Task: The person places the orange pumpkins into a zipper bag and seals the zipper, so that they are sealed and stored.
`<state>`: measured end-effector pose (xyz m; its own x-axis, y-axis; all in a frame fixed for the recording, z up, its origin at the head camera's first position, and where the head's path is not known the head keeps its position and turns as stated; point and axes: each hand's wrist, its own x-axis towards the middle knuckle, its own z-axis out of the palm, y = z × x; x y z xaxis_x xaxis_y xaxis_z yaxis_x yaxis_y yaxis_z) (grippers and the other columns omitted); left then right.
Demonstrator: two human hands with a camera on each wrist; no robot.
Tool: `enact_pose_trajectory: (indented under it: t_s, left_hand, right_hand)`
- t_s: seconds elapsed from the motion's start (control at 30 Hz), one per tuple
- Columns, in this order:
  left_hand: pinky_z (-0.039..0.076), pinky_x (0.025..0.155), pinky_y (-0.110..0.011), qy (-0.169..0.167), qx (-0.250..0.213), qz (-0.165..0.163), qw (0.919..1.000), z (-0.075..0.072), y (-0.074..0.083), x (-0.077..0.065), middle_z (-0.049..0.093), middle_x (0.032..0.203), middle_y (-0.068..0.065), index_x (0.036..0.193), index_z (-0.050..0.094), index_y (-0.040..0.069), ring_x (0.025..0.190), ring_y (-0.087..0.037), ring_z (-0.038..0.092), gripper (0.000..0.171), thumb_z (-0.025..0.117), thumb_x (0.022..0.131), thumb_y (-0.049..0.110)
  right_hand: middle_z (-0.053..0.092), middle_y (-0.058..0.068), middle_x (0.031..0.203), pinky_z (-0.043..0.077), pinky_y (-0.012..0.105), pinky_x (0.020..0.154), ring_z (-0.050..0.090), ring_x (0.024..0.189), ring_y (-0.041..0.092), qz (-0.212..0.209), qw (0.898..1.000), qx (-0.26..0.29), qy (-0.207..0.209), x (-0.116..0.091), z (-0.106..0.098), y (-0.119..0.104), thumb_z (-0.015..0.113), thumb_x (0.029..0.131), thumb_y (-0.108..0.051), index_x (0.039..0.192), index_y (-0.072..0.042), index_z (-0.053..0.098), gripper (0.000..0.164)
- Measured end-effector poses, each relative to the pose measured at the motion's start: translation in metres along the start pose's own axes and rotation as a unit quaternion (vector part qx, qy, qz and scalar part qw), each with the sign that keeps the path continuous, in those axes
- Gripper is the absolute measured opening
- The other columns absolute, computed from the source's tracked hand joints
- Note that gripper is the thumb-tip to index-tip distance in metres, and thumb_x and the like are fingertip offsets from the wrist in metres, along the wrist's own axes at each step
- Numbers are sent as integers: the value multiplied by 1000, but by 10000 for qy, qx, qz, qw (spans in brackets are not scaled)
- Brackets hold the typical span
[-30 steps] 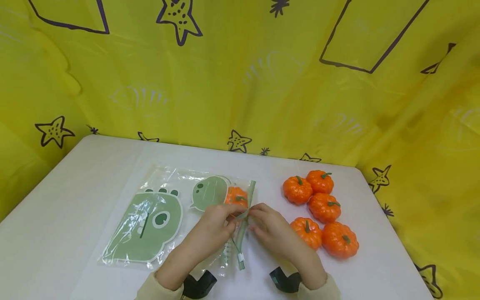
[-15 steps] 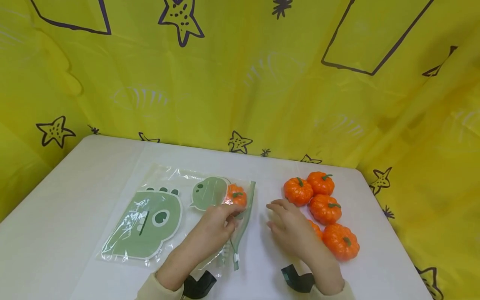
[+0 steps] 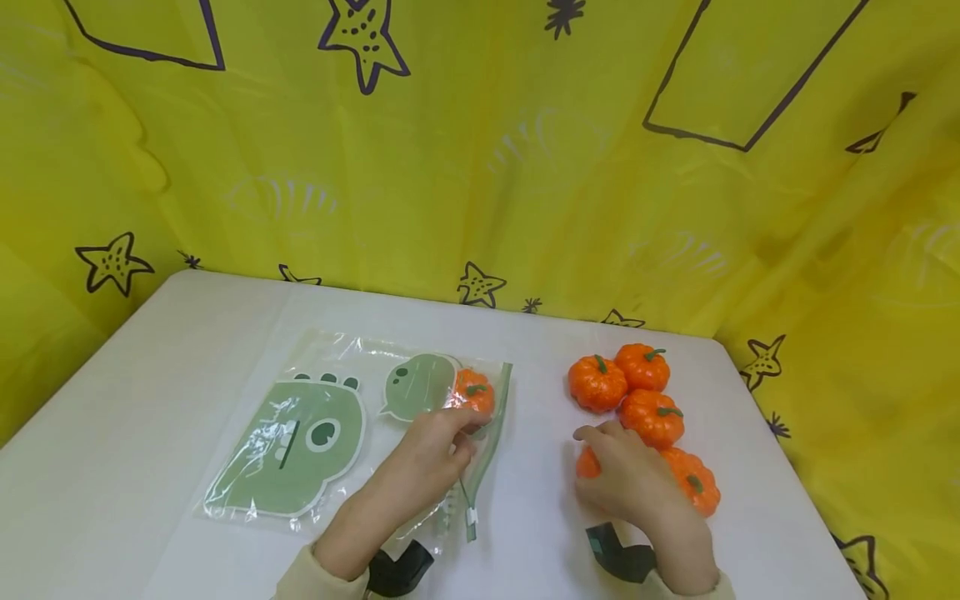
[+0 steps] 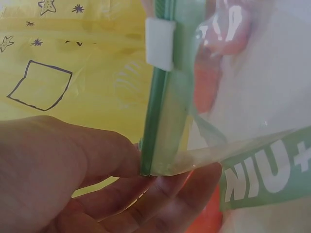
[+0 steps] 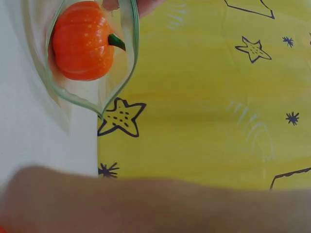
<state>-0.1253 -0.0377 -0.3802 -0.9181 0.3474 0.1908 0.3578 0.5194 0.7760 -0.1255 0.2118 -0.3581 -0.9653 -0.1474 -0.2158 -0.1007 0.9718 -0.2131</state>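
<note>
A clear zip bag (image 3: 300, 454) with green dinosaur prints lies on the table, its green-edged mouth facing right. My left hand (image 3: 431, 450) pinches the rim of that mouth between thumb and fingers, as the left wrist view shows. Inside, close to the opening, sits an orange toy pumpkin (image 5: 82, 41) with a green stem. The right wrist view shows the mouth spread apart around it. My right hand (image 3: 630, 471) is over another toy pumpkin (image 3: 588, 463), thumb and fingers spread about it. Most of that pumpkin is hidden, and a firm grip is not visible.
Several more orange pumpkins (image 3: 651, 418) stand close together beyond and right of my right hand. A white slider (image 3: 472, 517) sits at the near end of the bag's zip. Yellow patterned cloth (image 3: 480, 167) rises behind the white table (image 3: 217, 333).
My right hand has let go of the bag's rim and moved right to a pumpkin. My left hand has stayed at the bag's mouth.
</note>
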Motion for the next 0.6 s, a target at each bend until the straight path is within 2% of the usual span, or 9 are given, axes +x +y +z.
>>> enact_pose_trajectory:
  t_s: [0.1, 0.37, 0.6]
  left_hand:
    - [56, 80, -31, -7, 49, 20, 10000, 1, 0, 0, 73, 113, -13, 115, 70, -2, 95, -18, 67, 40, 52, 81, -13]
    - [56, 81, -32, -61, 133, -27, 9999, 0, 0, -2, 73, 113, -12, 117, 69, -2, 95, -17, 65, 39, 53, 82, -11]
    - [57, 85, -35, -69, 24, -33, 10000, 0, 1, -1, 73, 113, -12, 117, 69, -2, 98, -19, 67, 39, 53, 83, -11]
  right_hand:
    - [60, 12, 123, 55, 52, 89, 58, 102, 28, -8, 9999, 115, 12, 2, 3, -1, 75, 79, -18, 123, -11, 65, 46]
    - [55, 16, 135, 51, 53, 99, 60, 114, 32, -384, 9947, 691, 658, 14, 11, -10, 76, 86, -27, 130, -6, 59, 52]
    - [48, 14, 145, 50, 57, 98, 57, 119, 33, -138, 9947, 962, 331, 8, 7, -9, 80, 82, -31, 148, -13, 41, 79]
